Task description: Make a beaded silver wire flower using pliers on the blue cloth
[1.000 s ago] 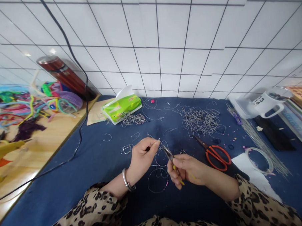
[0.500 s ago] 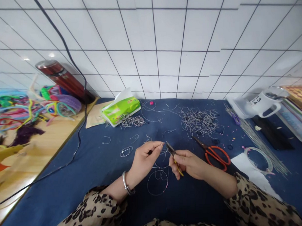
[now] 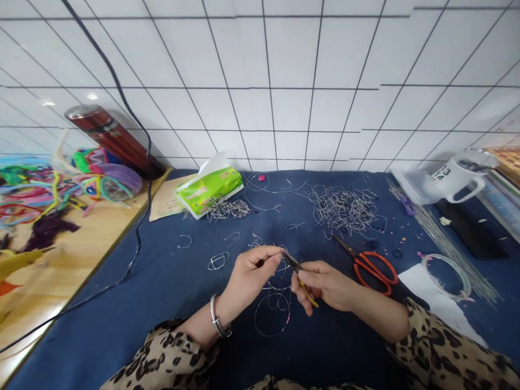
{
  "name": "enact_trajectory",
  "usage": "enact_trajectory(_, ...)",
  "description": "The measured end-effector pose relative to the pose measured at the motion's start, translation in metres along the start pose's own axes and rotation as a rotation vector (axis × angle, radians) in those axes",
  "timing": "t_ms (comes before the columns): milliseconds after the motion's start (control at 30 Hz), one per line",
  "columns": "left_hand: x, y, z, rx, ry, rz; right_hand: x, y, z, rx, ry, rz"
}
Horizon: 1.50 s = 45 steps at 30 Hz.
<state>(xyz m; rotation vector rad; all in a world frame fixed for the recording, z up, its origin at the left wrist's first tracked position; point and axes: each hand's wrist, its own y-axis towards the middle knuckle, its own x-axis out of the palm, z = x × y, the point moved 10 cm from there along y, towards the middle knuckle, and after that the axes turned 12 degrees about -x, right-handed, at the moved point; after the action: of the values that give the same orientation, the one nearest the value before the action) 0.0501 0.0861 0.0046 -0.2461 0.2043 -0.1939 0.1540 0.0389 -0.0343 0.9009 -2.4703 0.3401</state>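
Pliers (image 3: 292,261) with yellow handles slant forward and leftward from the right hand (image 3: 319,285), whose fingers are wrapped around the grips, thumb on top. The left hand (image 3: 255,271) comes in from the other side, thumb and forefinger closed in a pinch on a small piece of wire (image 3: 281,249), barely visible where it meets the pliers' nose. The 2 forearms angle inward from leopard-print sleeves (image 3: 157,360); the left wrist wears a silver bracelet (image 3: 215,315). Wire loops with pink beads (image 3: 288,319) lie on the blue cloth (image 3: 246,368) below the hands, and orange-handled scissors (image 3: 359,259) rest near the right forearm. The white mug (image 3: 452,182) reads "13", with a less legible line beneath. Print on the green tissue pack (image 3: 219,184) is too small to read.
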Motion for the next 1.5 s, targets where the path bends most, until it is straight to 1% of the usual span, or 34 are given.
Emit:
enact_trajectory(200,0.001,0.0,0.001,0.003,0.007,-0.022,0.004,0.0,0.001,0.006,0.083,-0.013)
enact_trajectory(400,0.002,-0.002,0.002,0.027,-0.03,-0.033,0.016,-0.001,0.002,0.01,0.24,-0.07)
enact_trajectory(633,0.002,-0.004,0.004,0.079,-0.019,-0.03,0.021,-0.001,0.001,-0.005,0.305,-0.13)
enact_trajectory(733,0.001,-0.005,0.008,0.103,0.002,-0.016,0.022,-0.002,0.0,-0.007,0.293,-0.137)
enact_trajectory(867,0.0,-0.006,0.01,0.116,0.0,-0.007,0.018,-0.003,-0.001,0.005,0.264,-0.098)
enact_trajectory(1067,0.001,-0.006,0.007,0.093,-0.04,-0.017,0.014,-0.004,0.0,0.044,0.224,-0.05)
enact_trajectory(1267,0.002,-0.006,0.008,0.075,-0.047,-0.037,0.012,-0.005,0.0,0.075,0.189,-0.011)
enact_trajectory(1367,0.002,-0.006,0.008,0.063,-0.053,-0.039,0.009,-0.004,-0.001,0.069,0.119,0.027)
enact_trajectory(1500,0.0,-0.004,0.006,0.042,-0.055,-0.026,-0.002,-0.003,-0.007,0.01,-0.088,0.092)
